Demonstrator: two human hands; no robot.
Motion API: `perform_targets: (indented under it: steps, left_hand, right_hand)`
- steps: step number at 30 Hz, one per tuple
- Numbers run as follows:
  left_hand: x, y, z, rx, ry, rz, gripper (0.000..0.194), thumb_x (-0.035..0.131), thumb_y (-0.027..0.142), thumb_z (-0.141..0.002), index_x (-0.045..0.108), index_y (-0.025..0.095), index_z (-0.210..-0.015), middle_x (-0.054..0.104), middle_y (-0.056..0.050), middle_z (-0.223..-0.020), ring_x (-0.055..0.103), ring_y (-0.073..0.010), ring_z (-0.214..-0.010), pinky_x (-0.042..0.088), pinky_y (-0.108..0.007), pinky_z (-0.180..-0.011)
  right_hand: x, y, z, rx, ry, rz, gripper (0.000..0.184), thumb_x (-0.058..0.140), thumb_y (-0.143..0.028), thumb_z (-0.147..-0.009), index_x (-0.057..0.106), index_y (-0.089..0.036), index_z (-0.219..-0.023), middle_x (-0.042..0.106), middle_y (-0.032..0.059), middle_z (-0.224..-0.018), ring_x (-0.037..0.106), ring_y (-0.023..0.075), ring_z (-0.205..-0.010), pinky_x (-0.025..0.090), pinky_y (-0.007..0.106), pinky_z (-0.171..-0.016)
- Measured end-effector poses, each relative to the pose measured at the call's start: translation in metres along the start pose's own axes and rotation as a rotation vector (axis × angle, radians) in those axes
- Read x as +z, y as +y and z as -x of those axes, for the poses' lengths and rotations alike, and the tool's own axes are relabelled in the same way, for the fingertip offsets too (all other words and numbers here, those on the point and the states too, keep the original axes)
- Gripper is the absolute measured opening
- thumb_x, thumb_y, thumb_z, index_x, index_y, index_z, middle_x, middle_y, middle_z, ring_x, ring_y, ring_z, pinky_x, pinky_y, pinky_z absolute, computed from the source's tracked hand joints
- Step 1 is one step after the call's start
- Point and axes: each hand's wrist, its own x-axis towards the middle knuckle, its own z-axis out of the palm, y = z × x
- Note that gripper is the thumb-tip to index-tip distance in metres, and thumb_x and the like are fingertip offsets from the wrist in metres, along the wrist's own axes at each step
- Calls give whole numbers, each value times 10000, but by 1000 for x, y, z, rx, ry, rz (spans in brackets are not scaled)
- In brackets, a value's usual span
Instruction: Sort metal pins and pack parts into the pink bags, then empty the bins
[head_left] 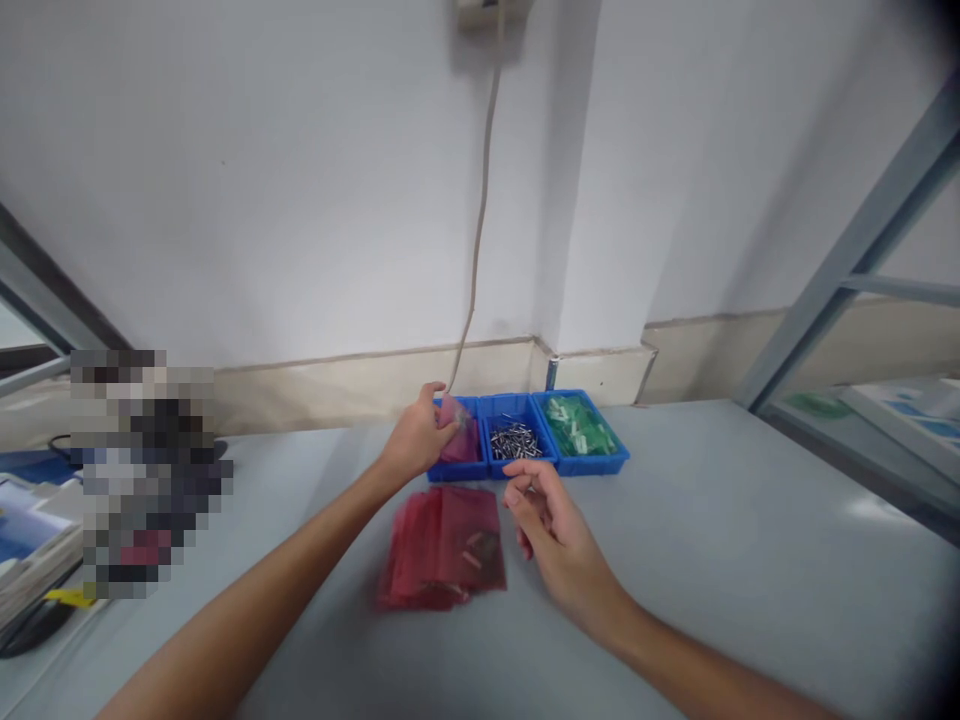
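Observation:
My left hand [417, 438] reaches over the left blue bin [459, 472]. Its thumb and fingers close on a pink plastic bag [452, 413], raised at the bin's near left side. More pink bags lie in that bin. In front of the middle bin [525, 470], which holds a heap of small metal pins or rivets [515, 441], is my right hand [551, 525]. Its fingers are loosely curled, the thumb apart from the index, and nothing shows between them. Between my forearms, a fanned stack of red plastic bags [442, 545] lies on the table; small dark pieces show inside the top one.
The right blue bin [592, 465] holds green plastic bags [579, 426]. A cable [484, 200] hangs down the wall behind the bins. Metal frames [862, 250] rise at both sides. A pixelated area covers things at the left, near a yellow item [71, 597].

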Motion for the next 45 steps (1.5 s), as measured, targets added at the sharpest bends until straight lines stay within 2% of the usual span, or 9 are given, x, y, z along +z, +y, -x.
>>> perform_targets:
  steps: [4,6,10,14,20,28,33,38,45]
  left_hand:
    - [2,4,-3,40,-83,-82,699,724,188,-870,449,145,-1512,734,-79,-988,727,-249,-877,550,-351,-828]
    - [1,4,-2,64,-103,-122,730,763,202,-835,469,126,-1499,713,-138,-1149,723,-281,-1009,555,-383,-918]
    - [-6,2,-1,129,-109,-219,745,764,241,-840,466,127,-1514,515,-217,-1493,614,-337,-1275,465,-460,-1119]
    - [-14,0,-8,197,-207,-326,507,703,211,-875,623,178,-1375,643,-177,-1386,535,-382,-1321,394,-520,-1150]
    - [-24,4,-27,198,-408,-448,670,854,212,-672,680,273,-1317,772,-110,-1011,570,-419,-1174,413,-573,-1032]
    - [-13,16,-25,244,-440,-578,419,810,81,-634,705,175,-1029,736,-181,-1047,530,-480,-1198,358,-651,-1043]
    - [-17,23,-22,321,-433,-559,558,768,47,-686,638,183,-1212,639,-185,-1325,565,-389,-1211,426,-519,-1047]
    - [-17,19,-28,328,-557,-513,393,756,68,-733,673,181,-1101,688,-112,-1158,676,-238,-881,515,-309,-774]
    - [-13,24,-29,358,-531,-534,287,723,51,-786,704,150,-1055,726,-139,-1125,720,-266,-895,520,-315,-758]
  right_hand:
    - [0,1,0,-1,-8,-7,309,536,-531,-1066,532,-297,-1268,539,5,-972,489,149,-660,471,277,-566]
    - [0,2,-1,-9,-3,5,314,533,-531,-1068,530,-299,-1280,540,12,-992,491,150,-672,475,277,-571]
    - [0,4,-1,-22,-1,36,323,525,-531,-1073,534,-291,-1289,546,20,-1008,491,149,-675,481,282,-585]
    - [0,4,-1,-11,-7,51,342,531,-545,-1065,528,-291,-1293,542,19,-1003,500,156,-681,477,282,-581]
    - [0,3,-2,-5,-8,66,363,537,-575,-1052,536,-285,-1271,540,23,-1011,493,153,-663,481,284,-574]
    - [0,6,-3,-11,-35,75,347,530,-554,-1064,529,-287,-1285,544,26,-1008,501,149,-662,493,293,-575]
    - [0,5,-2,-6,-29,106,355,523,-558,-1066,532,-283,-1291,554,30,-1016,507,152,-671,490,301,-582]
    - [0,7,-2,-9,-31,117,347,520,-562,-1067,539,-294,-1287,559,25,-1017,506,153,-669,486,302,-588]
    - [0,8,-4,-13,-31,135,343,513,-556,-1070,547,-291,-1286,561,20,-997,516,163,-679,479,306,-614]
